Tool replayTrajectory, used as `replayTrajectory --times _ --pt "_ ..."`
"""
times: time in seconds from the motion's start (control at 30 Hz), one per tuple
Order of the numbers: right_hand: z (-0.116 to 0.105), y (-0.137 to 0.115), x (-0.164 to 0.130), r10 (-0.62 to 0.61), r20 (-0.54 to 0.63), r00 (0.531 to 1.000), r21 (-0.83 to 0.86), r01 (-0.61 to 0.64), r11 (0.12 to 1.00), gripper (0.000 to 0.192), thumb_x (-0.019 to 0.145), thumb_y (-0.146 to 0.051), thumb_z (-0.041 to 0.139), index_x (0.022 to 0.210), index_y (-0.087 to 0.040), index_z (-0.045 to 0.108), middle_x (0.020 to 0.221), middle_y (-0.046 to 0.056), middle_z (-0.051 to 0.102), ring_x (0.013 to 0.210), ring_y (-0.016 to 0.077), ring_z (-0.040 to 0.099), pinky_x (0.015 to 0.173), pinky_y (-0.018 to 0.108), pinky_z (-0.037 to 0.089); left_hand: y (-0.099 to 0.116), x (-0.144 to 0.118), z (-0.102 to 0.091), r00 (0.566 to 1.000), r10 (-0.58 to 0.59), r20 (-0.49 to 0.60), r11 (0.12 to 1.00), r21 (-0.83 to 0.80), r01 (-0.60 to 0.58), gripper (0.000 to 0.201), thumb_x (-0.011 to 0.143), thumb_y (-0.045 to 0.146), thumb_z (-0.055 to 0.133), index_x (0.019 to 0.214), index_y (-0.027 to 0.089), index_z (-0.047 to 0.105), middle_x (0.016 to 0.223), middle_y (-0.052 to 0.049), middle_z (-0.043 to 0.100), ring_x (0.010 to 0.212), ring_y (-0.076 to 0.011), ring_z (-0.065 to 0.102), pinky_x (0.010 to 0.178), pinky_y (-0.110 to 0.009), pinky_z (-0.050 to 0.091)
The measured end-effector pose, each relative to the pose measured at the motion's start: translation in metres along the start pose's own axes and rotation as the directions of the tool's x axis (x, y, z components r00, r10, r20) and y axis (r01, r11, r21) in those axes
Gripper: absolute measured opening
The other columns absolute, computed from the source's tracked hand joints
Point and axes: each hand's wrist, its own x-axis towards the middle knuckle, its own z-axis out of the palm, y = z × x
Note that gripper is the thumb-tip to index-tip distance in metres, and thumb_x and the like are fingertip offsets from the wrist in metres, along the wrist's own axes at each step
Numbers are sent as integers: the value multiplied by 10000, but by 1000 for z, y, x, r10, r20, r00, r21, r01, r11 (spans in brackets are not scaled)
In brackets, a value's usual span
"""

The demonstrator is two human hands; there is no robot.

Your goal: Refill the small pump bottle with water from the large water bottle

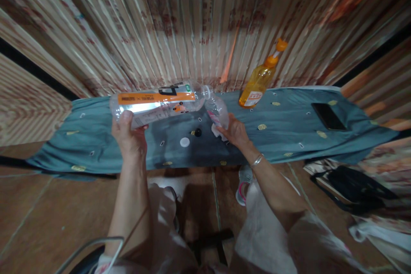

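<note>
the left hand [129,137] grips the large clear bottle [157,102] lying sideways, its mouth meeting the small clear bottle [217,111] clasped upright by the right hand [236,132] above the cloth's [289,128] near edge

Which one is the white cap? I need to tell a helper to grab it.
Find the blue-green cloth along the wall. Between the two hands, left and right, two small round things lie side by side. The white cap is the flat pale disc on the left; its neighbour is black.
</note>
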Motion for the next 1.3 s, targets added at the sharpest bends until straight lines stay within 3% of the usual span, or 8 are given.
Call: replayTrajectory --times 0.1,0.47,0.87,1.17,1.3 --pt "-1 -1 0 -2 -6 1000 -4 2 1000 527 980 -443 804 1339 -112 602 1088 212 808 998 318 791 845 373 587 0 -1 1 999 5 -48 998 -55 -7 660 582 600 902 1066 176 754 832 -9 672 767 -174 581 612 -274 365" --pt "7 5 2 -20 -14 1000 24 20 1000 512 980 -434 785 1332 -120 588 1082 220 801 984 332 780 833 393 579 1 -1 -4 999 -25 -34 998 -59 23 537 565 588 940 887 222 716 859 -8 708 743 -167 643 532 -274 370" --pt "11 6 2 -32 -11 999 71 33 997 549 983 -414 770 1422 -138 589 1097 206 803 982 317 785 844 409 606 1 0 -2 993 -23 -113 997 -74 15 532 542 532 929 921 186 789 842 -20 716 684 -142 582 520 -238 379" --pt "18 7 1 -49 -42 998 93 53 994 509 978 -378 780 1384 -125 604 1094 212 809 1007 321 795 867 421 628 3 -2 -2 992 -42 -118 996 -81 32 496 561 487 925 938 185 814 849 -21 711 696 -138 577 526 -213 396" --pt "19 8 1 -59 -29 998 109 62 992 519 974 -367 781 1390 -119 594 1133 222 807 1037 319 793 899 425 635 3 -3 -3 993 -49 -108 996 -76 41 562 573 490 923 1035 187 823 895 -31 737 712 -142 577 560 -225 426"
